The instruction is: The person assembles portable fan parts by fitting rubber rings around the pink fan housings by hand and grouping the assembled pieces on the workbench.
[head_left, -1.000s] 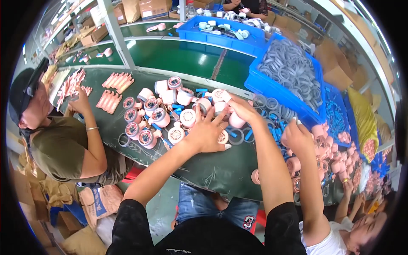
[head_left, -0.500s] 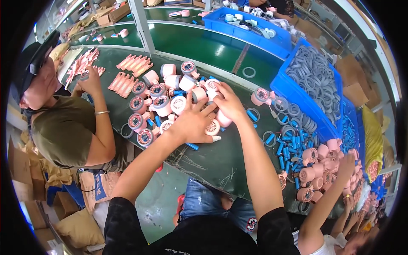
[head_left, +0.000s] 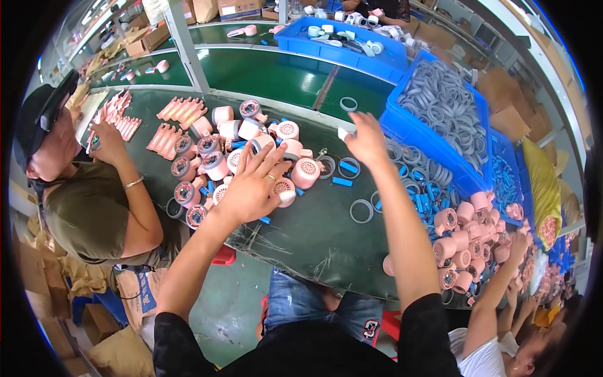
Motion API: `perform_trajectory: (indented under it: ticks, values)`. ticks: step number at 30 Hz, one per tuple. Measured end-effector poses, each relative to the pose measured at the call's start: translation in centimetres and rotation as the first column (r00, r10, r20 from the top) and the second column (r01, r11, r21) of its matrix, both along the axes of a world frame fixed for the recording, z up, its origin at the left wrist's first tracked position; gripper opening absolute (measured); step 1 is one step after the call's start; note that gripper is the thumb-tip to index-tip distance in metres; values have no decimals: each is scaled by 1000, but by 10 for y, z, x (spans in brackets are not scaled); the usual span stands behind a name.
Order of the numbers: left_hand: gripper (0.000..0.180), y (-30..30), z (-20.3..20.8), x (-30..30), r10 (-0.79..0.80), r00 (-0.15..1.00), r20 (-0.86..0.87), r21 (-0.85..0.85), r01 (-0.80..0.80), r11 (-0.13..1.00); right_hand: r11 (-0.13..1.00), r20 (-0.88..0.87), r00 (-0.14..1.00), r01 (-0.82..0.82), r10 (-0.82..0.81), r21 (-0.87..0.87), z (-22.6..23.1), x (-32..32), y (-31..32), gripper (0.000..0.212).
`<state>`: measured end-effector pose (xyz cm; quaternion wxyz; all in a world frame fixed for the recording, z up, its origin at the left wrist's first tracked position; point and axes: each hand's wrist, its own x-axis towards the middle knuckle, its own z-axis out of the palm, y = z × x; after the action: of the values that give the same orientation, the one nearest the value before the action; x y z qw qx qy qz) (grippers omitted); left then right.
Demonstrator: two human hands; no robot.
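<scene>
My left hand lies with fingers spread across a cluster of round pink mini fan heads, several with grey rims; a slotted pink fan head sits just right of it. My right hand is raised at the right, beside loose grey rings, its thumb and forefinger apart. A white cover is on the thumb tip. No held thing shows in it, though its far side is hidden. Close to it are a lone grey ring and a blue cylindrical battery.
Pink handle shells lie in rows at the left, near a co-worker. A blue bin of grey rings stands to the right. Blue batteries and more pink fan heads are heaped nearer, where another person's arm reaches in.
My right hand has left the fan-head cluster and moved right toward the rings. The left hand stays on the cluster. The view has shifted slightly, moving the scene leftward.
</scene>
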<state>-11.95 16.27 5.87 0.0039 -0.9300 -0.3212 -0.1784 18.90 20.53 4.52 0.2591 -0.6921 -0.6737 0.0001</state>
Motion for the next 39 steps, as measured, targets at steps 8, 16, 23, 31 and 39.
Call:
perform_trajectory:
  ticks: [8, 16, 23, 31, 39]
  values:
    - [35, 149, -13, 156, 19, 991, 134, -92, -7, 996, 999, -160, 987, -32, 28, -21, 1, 31, -40, 58]
    - [36, 248, -83, 219, 73, 938, -339, -63, -101, 993, 989, -986, 146, 111, 78, 95, 74, 80, -140, 48]
    - [34, 127, 48, 206, 143, 884, 444, -323, 9, 946, 983, -768, 640, 123, 26, 137, 133, 70, -272, 47]
    - [75, -160, -9, 168, -420, 832, 363, -326, 535, 779, 969, -727, 683, 220, -73, 110, 114, 71, -335, 48]
    - [47, -117, -61, 212, -418, 828, 374, -73, 476, 877, 969, -547, 829, 214, -116, 119, 92, 59, -359, 59]
